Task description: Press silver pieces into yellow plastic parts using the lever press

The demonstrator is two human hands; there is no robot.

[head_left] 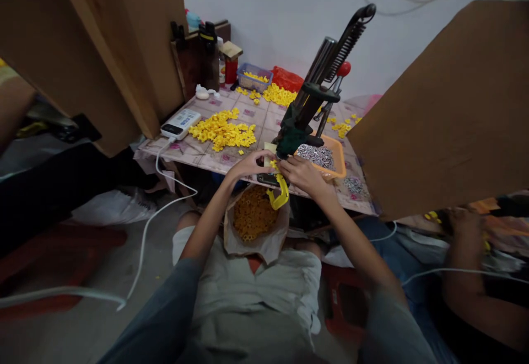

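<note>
Both my hands meet at the base of a green hand press (298, 127) at the table's front edge. My left hand (247, 165) has its fingers curled at the press base; whether it pinches a small yellow piece is too small to tell. My right hand (303, 175) rests right beside it, fingertips at the same spot, next to a yellow chute (281, 193). Below the chute, a brown paper bag (254, 218) on my lap holds several yellow rings.
A pile of yellow rings (223, 131) lies on the patterned table (194, 151). An orange tray (336, 157) holds small metal parts. A white device (181, 123) with a cable sits left. Cardboard panels (446, 110) flank both sides. Another person's arm (467, 265) is at right.
</note>
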